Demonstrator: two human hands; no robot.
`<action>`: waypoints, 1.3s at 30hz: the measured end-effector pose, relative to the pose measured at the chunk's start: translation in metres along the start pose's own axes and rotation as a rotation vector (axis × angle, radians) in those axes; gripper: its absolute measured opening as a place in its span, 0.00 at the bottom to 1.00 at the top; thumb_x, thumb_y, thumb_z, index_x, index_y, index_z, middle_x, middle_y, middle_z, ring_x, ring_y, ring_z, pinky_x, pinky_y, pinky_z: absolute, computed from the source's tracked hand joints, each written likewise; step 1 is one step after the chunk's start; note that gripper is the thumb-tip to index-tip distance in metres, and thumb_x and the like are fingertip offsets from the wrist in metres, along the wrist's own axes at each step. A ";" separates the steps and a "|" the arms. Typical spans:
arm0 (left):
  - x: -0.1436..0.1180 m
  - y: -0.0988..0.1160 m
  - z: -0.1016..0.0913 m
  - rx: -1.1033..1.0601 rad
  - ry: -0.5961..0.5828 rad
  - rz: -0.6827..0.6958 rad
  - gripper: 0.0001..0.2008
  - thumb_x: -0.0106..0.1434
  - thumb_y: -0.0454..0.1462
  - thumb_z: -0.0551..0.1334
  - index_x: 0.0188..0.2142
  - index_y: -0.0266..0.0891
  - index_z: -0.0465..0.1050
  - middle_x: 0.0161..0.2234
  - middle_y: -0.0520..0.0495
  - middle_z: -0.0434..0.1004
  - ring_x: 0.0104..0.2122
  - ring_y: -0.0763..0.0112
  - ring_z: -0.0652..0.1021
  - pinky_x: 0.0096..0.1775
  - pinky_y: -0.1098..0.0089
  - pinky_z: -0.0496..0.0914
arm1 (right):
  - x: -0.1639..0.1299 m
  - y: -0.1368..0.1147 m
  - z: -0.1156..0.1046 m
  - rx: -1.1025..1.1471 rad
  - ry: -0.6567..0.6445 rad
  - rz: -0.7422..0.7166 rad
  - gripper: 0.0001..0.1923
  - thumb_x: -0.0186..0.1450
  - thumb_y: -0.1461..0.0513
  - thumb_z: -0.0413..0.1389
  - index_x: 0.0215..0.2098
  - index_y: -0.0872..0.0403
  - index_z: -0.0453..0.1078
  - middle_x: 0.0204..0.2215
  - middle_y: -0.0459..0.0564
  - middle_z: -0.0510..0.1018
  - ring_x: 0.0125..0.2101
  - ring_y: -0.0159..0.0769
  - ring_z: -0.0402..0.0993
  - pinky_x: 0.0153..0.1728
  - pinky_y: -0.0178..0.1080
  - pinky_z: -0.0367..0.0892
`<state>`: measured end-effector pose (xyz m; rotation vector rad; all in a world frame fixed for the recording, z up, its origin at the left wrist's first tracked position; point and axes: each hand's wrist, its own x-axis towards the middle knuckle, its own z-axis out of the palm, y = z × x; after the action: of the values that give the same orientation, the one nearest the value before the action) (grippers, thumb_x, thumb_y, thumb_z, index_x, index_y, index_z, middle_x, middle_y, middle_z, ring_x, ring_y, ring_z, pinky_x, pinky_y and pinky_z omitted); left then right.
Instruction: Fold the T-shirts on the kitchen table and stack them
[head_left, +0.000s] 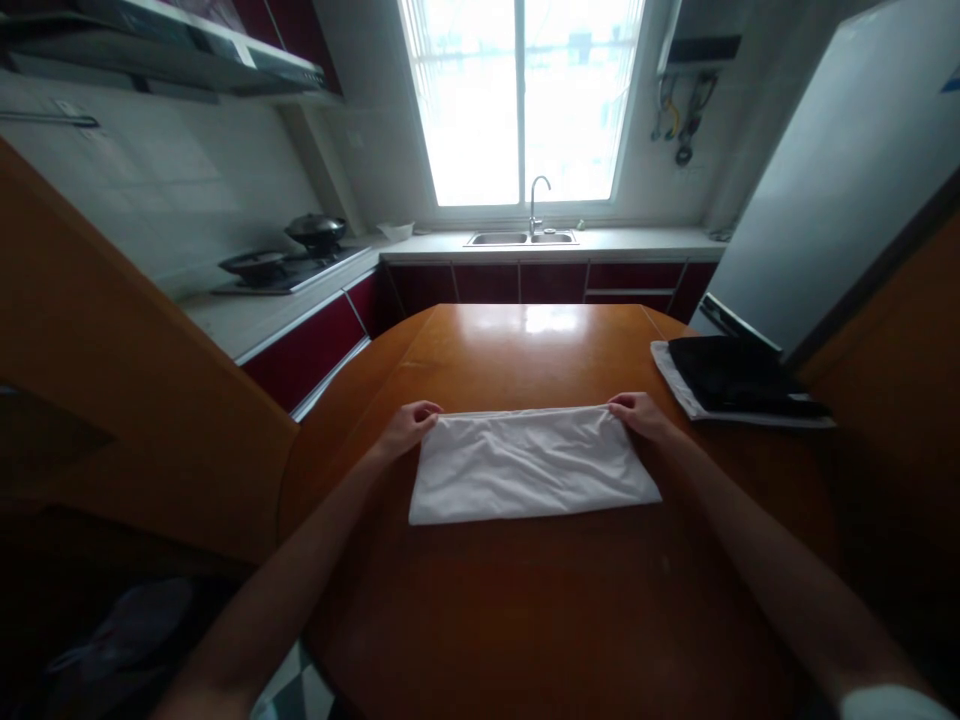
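Note:
A folded white cloth [534, 468], wrinkled across its middle, is spread in a wide band over the brown wooden table [517, 610]. Its far left corner is pinched in my left hand [409, 428]. At the far right corner my right hand [637, 412] grips the same edge, the fingers closed on the fabric. Between both hands the far edge runs nearly straight. What kind of garment or linen the cloth is, I cannot tell.
On the table's right side lies a stack of folded cloth, a black piece [739, 375] over a white one [682, 390]. A refrigerator [840, 170] stands right. Beyond are a sink [521, 238], a stove [300, 270] with pans, and a wooden door edge [150, 350] at left.

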<state>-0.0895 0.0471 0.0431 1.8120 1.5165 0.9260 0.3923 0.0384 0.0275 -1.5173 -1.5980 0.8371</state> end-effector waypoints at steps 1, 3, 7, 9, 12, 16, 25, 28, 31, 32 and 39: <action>0.002 -0.005 0.000 0.009 -0.010 0.005 0.21 0.51 0.50 0.64 0.36 0.36 0.78 0.28 0.46 0.79 0.28 0.66 0.77 0.30 0.70 0.69 | 0.003 0.005 0.001 0.002 -0.002 0.010 0.16 0.52 0.51 0.58 0.26 0.56 0.76 0.24 0.51 0.79 0.27 0.37 0.72 0.29 0.37 0.65; 0.005 -0.011 -0.004 0.009 -0.031 0.018 0.21 0.53 0.50 0.64 0.38 0.35 0.79 0.30 0.46 0.80 0.29 0.66 0.78 0.31 0.70 0.69 | 0.006 0.010 -0.002 0.014 -0.020 0.005 0.17 0.53 0.51 0.58 0.28 0.57 0.77 0.26 0.51 0.79 0.28 0.38 0.73 0.30 0.37 0.65; 0.013 -0.011 -0.016 0.037 -0.050 0.048 0.21 0.56 0.49 0.63 0.41 0.35 0.79 0.33 0.46 0.81 0.31 0.66 0.78 0.32 0.71 0.69 | 0.016 0.011 -0.012 0.020 -0.062 -0.010 0.18 0.54 0.51 0.58 0.31 0.57 0.78 0.27 0.51 0.80 0.28 0.37 0.72 0.30 0.36 0.65; 0.020 -0.011 -0.015 0.065 -0.047 0.068 0.21 0.57 0.49 0.62 0.41 0.35 0.79 0.32 0.46 0.80 0.30 0.67 0.77 0.31 0.71 0.69 | 0.022 0.012 -0.013 0.007 -0.063 0.008 0.16 0.54 0.52 0.58 0.30 0.57 0.78 0.27 0.51 0.80 0.28 0.37 0.72 0.30 0.36 0.65; 0.030 -0.014 -0.006 0.102 -0.049 0.088 0.21 0.57 0.50 0.60 0.39 0.35 0.79 0.31 0.45 0.80 0.30 0.65 0.78 0.32 0.69 0.69 | 0.028 0.019 -0.006 -0.047 -0.046 0.015 0.14 0.54 0.55 0.56 0.27 0.57 0.77 0.26 0.51 0.81 0.28 0.38 0.73 0.30 0.36 0.65; 0.033 -0.022 0.006 0.193 -0.073 0.130 0.20 0.60 0.51 0.58 0.33 0.36 0.78 0.31 0.44 0.81 0.33 0.62 0.78 0.36 0.68 0.69 | 0.029 0.029 0.005 -0.178 -0.008 -0.043 0.14 0.57 0.57 0.53 0.27 0.57 0.77 0.27 0.52 0.82 0.29 0.39 0.75 0.30 0.36 0.65; 0.033 -0.013 -0.006 0.182 -0.168 0.208 0.17 0.60 0.51 0.62 0.36 0.39 0.72 0.31 0.51 0.74 0.30 0.69 0.72 0.33 0.71 0.66 | 0.022 0.034 0.003 -0.255 0.058 -0.101 0.14 0.61 0.56 0.52 0.31 0.56 0.77 0.29 0.53 0.82 0.31 0.40 0.76 0.32 0.36 0.64; 0.043 -0.011 -0.003 0.198 -0.179 0.185 0.16 0.59 0.50 0.62 0.34 0.40 0.70 0.28 0.52 0.72 0.29 0.69 0.71 0.32 0.71 0.66 | 0.021 0.039 0.006 -0.311 0.085 -0.092 0.14 0.63 0.58 0.51 0.32 0.55 0.77 0.31 0.54 0.82 0.33 0.41 0.77 0.34 0.37 0.65; 0.049 -0.016 0.003 0.205 -0.172 0.146 0.17 0.55 0.51 0.64 0.33 0.39 0.71 0.29 0.51 0.74 0.30 0.67 0.73 0.33 0.69 0.68 | 0.021 0.043 0.012 -0.359 0.113 -0.056 0.14 0.64 0.58 0.51 0.34 0.54 0.77 0.34 0.55 0.83 0.35 0.41 0.77 0.36 0.37 0.65; 0.051 -0.018 0.005 0.198 -0.161 0.144 0.18 0.55 0.51 0.64 0.34 0.39 0.71 0.30 0.50 0.75 0.31 0.66 0.74 0.34 0.69 0.68 | 0.022 0.043 0.013 -0.368 0.115 -0.050 0.14 0.64 0.58 0.50 0.34 0.54 0.78 0.34 0.55 0.83 0.36 0.41 0.77 0.36 0.37 0.65; 0.054 -0.025 0.009 0.218 -0.169 0.148 0.19 0.58 0.52 0.61 0.35 0.38 0.76 0.34 0.44 0.81 0.35 0.61 0.78 0.38 0.66 0.70 | 0.021 0.042 0.014 -0.355 0.130 -0.063 0.14 0.65 0.59 0.50 0.33 0.54 0.77 0.32 0.54 0.83 0.34 0.41 0.77 0.34 0.36 0.64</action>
<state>-0.0908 0.1045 0.0250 2.1244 1.4382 0.6743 0.4007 0.0631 -0.0135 -1.7157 -1.7518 0.4231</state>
